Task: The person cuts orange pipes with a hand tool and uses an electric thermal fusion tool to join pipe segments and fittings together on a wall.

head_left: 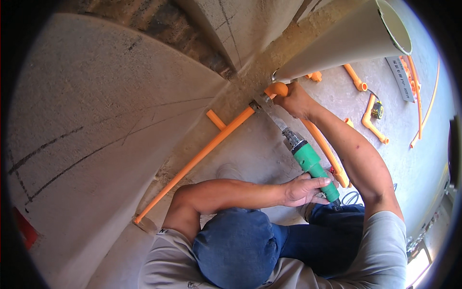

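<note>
Neither of my hands is in view. Another person in a blue cap [233, 245] works below me. That person's left hand [305, 190] grips a green pipe-welding tool [308, 156] with a metal plate and sockets at its tip. Their right hand [293, 98] holds an orange elbow fitting [276, 88] against one socket. A long orange pipe [192, 164] with a short side branch meets the other socket and runs down along the wall's foot. Another orange pipe [321, 144] lies behind the tool, partly hidden by it and the person's arm.
A large pale pipe [346, 36] leans at the upper right. On the floor lie orange fittings [362, 85], a bent pipe piece [370, 123], a tape measure [378, 110], a grey strip [399, 79] and thin pipes [418, 111]. A marked concrete wall [86, 101] fills the left.
</note>
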